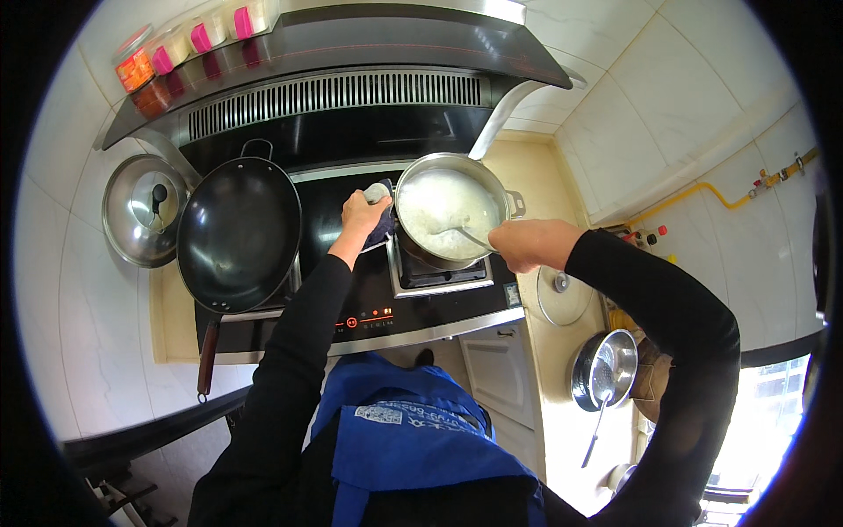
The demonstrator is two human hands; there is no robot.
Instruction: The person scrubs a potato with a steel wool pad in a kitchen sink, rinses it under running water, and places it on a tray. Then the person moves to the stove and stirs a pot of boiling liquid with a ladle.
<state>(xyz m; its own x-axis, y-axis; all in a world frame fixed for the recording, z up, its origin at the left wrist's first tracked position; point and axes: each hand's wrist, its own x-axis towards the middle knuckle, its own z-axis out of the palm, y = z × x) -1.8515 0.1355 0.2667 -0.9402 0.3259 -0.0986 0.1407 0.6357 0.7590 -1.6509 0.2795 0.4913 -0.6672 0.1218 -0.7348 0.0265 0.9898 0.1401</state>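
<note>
A steel pot point(497, 191) of cloudy whitish liquid point(441, 197) stands on the right burner of the cooktop, with foam or steam over its surface. At the pot's left side my left hand point(363, 212) grips a dark folded cloth point(380, 227); the pot handle there is hidden, so I cannot tell whether the hand holds it too. My right hand point(533, 242) is closed around the handle of a metal ladle or spoon point(471, 237). Its working end dips into the liquid and is partly hidden.
A black wok point(240, 230) sits on the left burner, a domed steel lid point(132, 217) leaning beyond it. Low over the back hangs the range hood point(336, 92). On the right counter are a glass lid point(553, 309) and a steel pan point(583, 372) with a skimmer point(596, 428).
</note>
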